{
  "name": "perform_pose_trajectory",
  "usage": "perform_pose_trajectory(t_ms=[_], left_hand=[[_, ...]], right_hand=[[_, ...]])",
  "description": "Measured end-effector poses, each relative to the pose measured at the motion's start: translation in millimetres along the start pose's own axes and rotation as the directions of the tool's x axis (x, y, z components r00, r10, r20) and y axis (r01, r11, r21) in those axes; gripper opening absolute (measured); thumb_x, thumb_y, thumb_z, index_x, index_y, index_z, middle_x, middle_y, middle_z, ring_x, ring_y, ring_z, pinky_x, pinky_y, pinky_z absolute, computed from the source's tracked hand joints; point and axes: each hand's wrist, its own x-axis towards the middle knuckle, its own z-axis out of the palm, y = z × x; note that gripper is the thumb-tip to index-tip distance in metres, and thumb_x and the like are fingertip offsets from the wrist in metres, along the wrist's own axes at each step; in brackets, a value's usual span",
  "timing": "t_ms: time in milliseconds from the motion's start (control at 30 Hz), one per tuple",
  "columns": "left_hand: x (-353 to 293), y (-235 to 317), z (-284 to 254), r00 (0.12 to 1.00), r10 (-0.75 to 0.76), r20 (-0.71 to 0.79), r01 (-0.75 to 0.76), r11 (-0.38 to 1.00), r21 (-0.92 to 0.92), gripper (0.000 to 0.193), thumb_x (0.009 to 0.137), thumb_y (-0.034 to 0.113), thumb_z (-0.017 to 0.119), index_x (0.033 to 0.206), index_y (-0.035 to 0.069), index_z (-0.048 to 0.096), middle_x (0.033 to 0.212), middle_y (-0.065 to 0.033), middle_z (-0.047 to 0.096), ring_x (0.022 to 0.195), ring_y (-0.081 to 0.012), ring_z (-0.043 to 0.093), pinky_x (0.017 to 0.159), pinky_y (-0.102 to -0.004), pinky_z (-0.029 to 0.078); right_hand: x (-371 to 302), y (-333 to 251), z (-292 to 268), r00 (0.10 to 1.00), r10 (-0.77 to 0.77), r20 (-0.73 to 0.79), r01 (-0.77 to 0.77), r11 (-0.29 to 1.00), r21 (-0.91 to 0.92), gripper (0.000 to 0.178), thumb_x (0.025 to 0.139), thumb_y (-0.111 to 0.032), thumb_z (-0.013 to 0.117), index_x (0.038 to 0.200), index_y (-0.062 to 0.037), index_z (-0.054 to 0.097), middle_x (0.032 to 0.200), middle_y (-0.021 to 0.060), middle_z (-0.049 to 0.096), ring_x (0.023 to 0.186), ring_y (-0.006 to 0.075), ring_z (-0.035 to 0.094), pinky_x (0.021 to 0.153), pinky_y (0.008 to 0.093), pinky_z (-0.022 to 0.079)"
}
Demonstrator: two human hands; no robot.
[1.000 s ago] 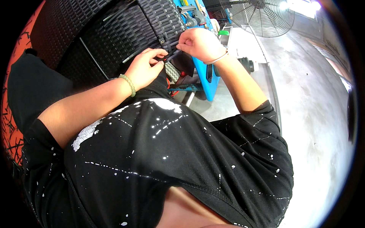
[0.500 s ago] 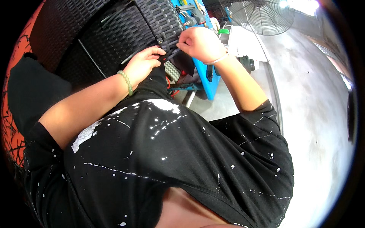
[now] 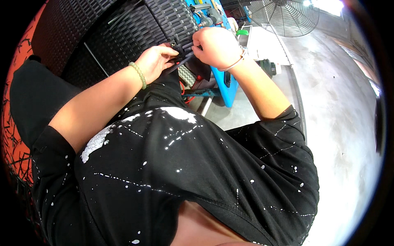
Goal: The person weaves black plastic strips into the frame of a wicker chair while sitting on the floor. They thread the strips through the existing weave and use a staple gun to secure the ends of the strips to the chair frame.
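A black woven wicker piece (image 3: 133, 35) stands in front of me, with loose dark strips at its near right corner. At that corner, the slightly spread fingers of my left hand (image 3: 152, 63) rest against the weave, beside a small dark fitting (image 3: 172, 44). A green bead bracelet circles that wrist. To the right, my right hand (image 3: 217, 48) is closed in a pinch, back of the hand up. From its fingers a flat dark wicker strip (image 3: 183, 63) runs down toward the left fingertips. The pinched end is hidden inside the fist.
Beyond the corner stands a blue rack (image 3: 223, 84) with hand tools (image 3: 210, 18) on top. A round wire-cage fan (image 3: 283, 18) is at the far right, above the grey floor (image 3: 340, 123). Orange patterned material (image 3: 18, 139) lies at the left edge, beside my dark-clothed leg (image 3: 39, 98).
My left hand has shifted slightly up and right along the corner. The right hand has moved a little, and the strip below it now shows more plainly.
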Motion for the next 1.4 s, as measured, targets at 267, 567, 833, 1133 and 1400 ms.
perform_pose_trajectory(t_ms=[267,567,833,1133,1400], left_hand=[[3,11,1,0.998,-0.061,0.026,0.062,0.998,-0.027,0.027,0.083,0.039,0.053,0.096,0.015,0.056,0.098,0.0007,0.058,0.093,-0.0144,0.05,0.088,-0.0318,0.034],[-6,7,8,0.996,-0.039,-0.077,0.037,0.999,-0.028,0.023,0.084,0.038,0.051,0.091,0.017,0.055,0.098,0.0035,0.059,0.094,-0.0132,0.05,0.089,-0.0312,0.033],[-1,12,4,1.0,-0.016,0.008,0.016,1.0,0.007,0.019,0.084,0.036,0.052,0.084,0.017,0.054,0.089,0.0034,0.059,0.086,-0.0115,0.05,0.082,-0.0296,0.035],[-3,12,9,0.999,-0.031,-0.043,0.03,0.999,-0.023,0.023,0.083,0.038,0.051,0.087,0.016,0.056,0.09,0.0031,0.06,0.087,-0.0123,0.05,0.085,-0.0297,0.033],[-1,10,6,1.0,-0.019,-0.011,0.019,1.0,-0.021,0.023,0.084,0.039,0.05,0.087,0.017,0.055,0.092,0.0035,0.058,0.09,-0.0133,0.049,0.088,-0.0309,0.032]], right_hand=[[1,-8,8,0.995,-0.047,-0.089,0.044,0.998,-0.034,0.009,0.064,-0.009,0.058,0.067,-0.0033,0.064,0.071,0.0173,0.063,0.065,0.033,0.063,0.06,0.0406,0.052],[-7,-3,16,0.99,0.016,-0.143,0.001,0.993,0.114,0.011,0.069,-0.015,0.061,0.067,-0.0048,0.063,0.069,0.0156,0.062,0.065,0.0332,0.062,0.059,0.0406,0.05],[4,4,7,0.999,0.031,0.029,-0.035,0.987,0.158,0.013,0.07,-0.02,0.063,0.067,-0.0074,0.063,0.065,0.014,0.061,0.064,0.0324,0.062,0.059,0.0411,0.05],[-3,-9,11,0.995,0.013,-0.101,-0.013,1.0,0.0,0.011,0.069,-0.014,0.059,0.069,-0.0043,0.063,0.069,0.017,0.062,0.066,0.0341,0.063,0.061,0.0416,0.051],[-3,-13,8,0.997,0.023,-0.08,-0.022,1.0,0.009,0.013,0.074,-0.016,0.061,0.07,-0.0039,0.059,0.072,0.0145,0.06,0.07,0.0339,0.06,0.063,0.0413,0.049]])
